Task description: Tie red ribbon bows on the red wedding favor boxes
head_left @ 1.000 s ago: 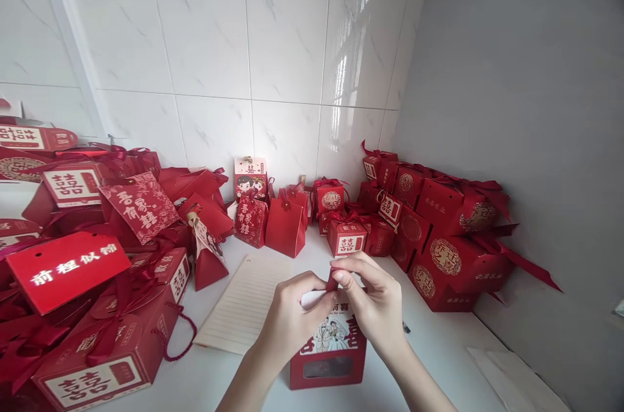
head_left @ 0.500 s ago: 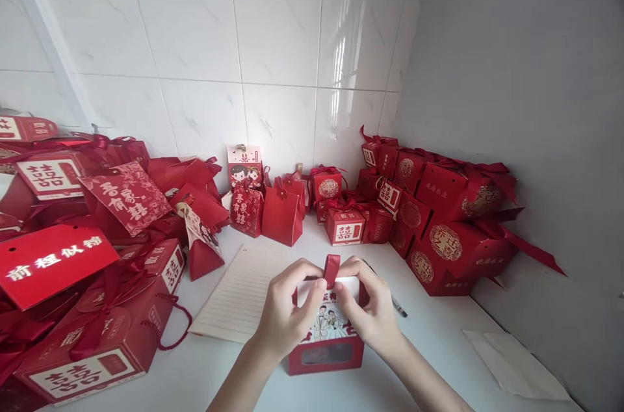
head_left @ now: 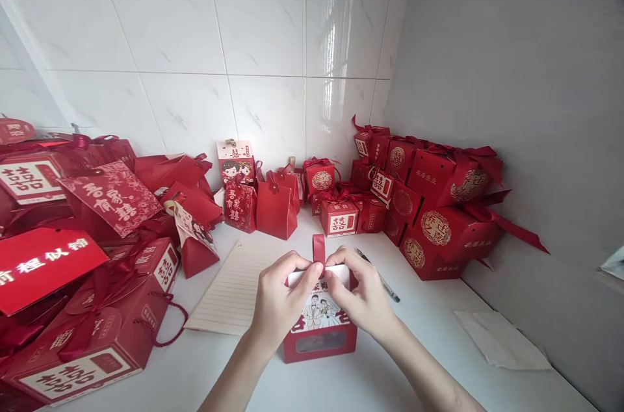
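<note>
A red and white gift box (head_left: 319, 342) stands on the white table in front of me. A wedding couple is printed on its white upper part, and a clear window shows low on its front. From the top rises a red ribbon loop (head_left: 318, 248). My left hand (head_left: 285, 295) pinches the top edge on the left, thumb in front and fingers behind. On the right, my right hand (head_left: 361, 295) grips the same edge in the same way. Both thumbs meet close to the ribbon's base. The fingertips behind the box are hidden.
Red gift boxes (head_left: 102, 340) with ribbons are heaped on the left. More red boxes (head_left: 446, 230) are stacked at the right wall, and small bags (head_left: 276, 207) stand at the back. A lined notebook (head_left: 219, 295), a pen (head_left: 385, 282) and white paper (head_left: 502, 337) lie nearby.
The whole view has shifted slightly, so most things sit a little further left and higher. Both hands keep hold of the box top, with the thumbs now closer together at the ribbon.
</note>
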`<state>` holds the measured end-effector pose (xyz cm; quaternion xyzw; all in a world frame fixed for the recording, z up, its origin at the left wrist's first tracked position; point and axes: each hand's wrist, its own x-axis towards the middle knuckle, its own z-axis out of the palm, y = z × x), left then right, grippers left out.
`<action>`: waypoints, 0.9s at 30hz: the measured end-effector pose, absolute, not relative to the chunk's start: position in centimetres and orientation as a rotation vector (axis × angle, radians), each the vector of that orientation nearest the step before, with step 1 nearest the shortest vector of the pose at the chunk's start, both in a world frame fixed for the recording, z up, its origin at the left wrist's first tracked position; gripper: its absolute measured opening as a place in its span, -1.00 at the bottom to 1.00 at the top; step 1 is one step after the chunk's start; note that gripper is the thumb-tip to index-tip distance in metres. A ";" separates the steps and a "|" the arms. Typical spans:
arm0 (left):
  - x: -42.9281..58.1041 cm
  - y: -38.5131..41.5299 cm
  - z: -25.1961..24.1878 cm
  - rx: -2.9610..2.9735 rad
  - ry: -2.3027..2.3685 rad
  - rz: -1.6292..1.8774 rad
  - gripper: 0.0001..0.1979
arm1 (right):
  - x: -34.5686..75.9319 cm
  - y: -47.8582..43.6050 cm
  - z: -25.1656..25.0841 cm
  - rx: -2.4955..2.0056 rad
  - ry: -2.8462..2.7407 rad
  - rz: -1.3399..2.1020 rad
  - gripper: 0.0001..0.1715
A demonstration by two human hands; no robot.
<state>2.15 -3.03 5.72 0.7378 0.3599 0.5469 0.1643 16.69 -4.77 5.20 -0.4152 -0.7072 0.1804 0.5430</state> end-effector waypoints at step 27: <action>1.8 -3.0 5.8 2.085 0.944 1.495 -0.78 | 17.0 -4.6 5.4 -0.945 -1.714 0.526 -0.93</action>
